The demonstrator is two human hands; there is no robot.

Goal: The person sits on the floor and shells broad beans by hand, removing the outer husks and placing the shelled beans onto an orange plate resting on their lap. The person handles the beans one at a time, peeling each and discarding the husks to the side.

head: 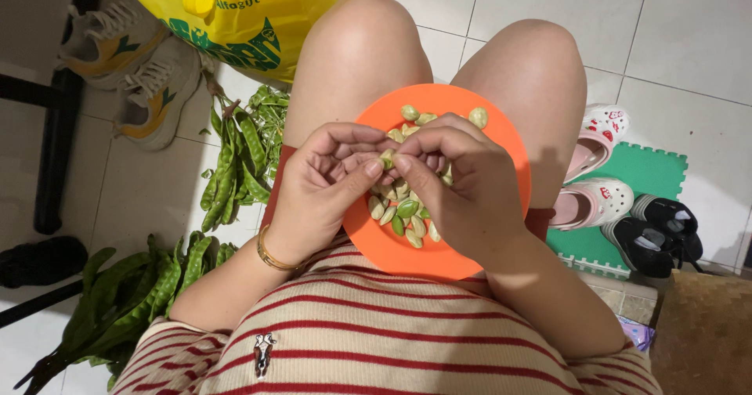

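White tiled floor point(689, 35), seen from above a seated person's lap. Orange plate point(501, 140) resting on the thighs, holding shelled pale-green beans point(403, 211). Left hand point(317, 195) and right hand point(462, 187) meet above the plate, fingertips pinched together on one bean point(386, 158). Green pods point(235, 164) piled on the floor at left; yellow bag point(243, 15) beyond; sandals point(595, 168) at right.

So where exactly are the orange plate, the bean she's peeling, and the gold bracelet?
orange plate point(439, 263): head view, bare near rim.
bean point(387, 158): head view, middle of it, pinched between both hands' fingertips.
gold bracelet point(270, 259): head view, band on the left wrist.
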